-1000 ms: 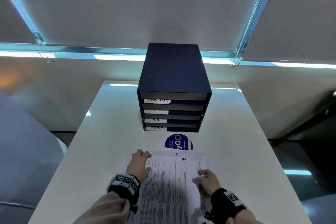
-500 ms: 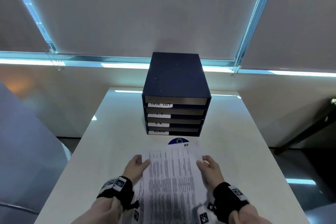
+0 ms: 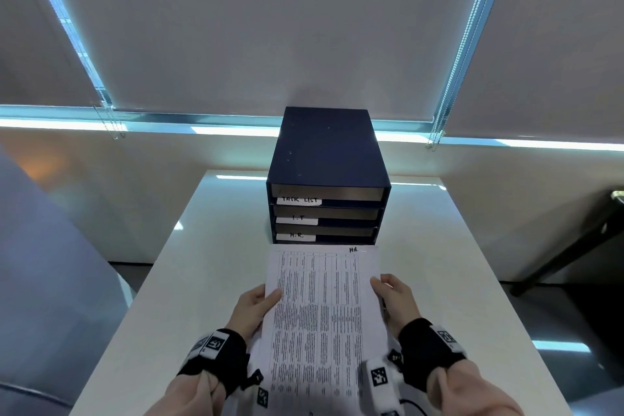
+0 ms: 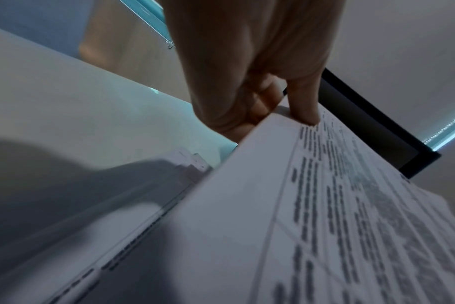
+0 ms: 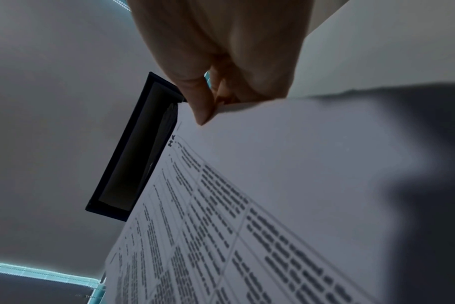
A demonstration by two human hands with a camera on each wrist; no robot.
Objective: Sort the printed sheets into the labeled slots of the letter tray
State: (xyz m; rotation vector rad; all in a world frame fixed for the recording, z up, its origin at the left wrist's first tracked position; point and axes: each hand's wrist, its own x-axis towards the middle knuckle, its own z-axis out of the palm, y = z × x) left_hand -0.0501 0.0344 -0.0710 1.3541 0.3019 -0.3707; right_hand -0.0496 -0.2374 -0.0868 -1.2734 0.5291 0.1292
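A printed sheet (image 3: 324,314) marked "HR" at its top right corner is held up off the table, its far edge just in front of the dark blue letter tray (image 3: 326,162). My left hand (image 3: 253,307) pinches the sheet's left edge, thumb on top (image 4: 305,111). My right hand (image 3: 393,297) pinches its right edge (image 5: 208,109). The tray's visible slots read TASK LIST (image 3: 299,200), I.T (image 3: 297,219) and H.R. (image 3: 295,236); the lowest slot is hidden behind the sheet. More printed sheets (image 4: 143,226) lie on the table under the lifted one.
The white table (image 3: 202,263) carries the tray at its far middle, close to the wall and the window blinds (image 3: 270,27). A grey chair back (image 3: 40,263) stands to the left of the table. A dark desk leg (image 3: 574,246) is at the right.
Both hands have lifted the HR sheet off the pile and carried it forward toward the tray. It now covers the blue round object and the ADMIN slot.
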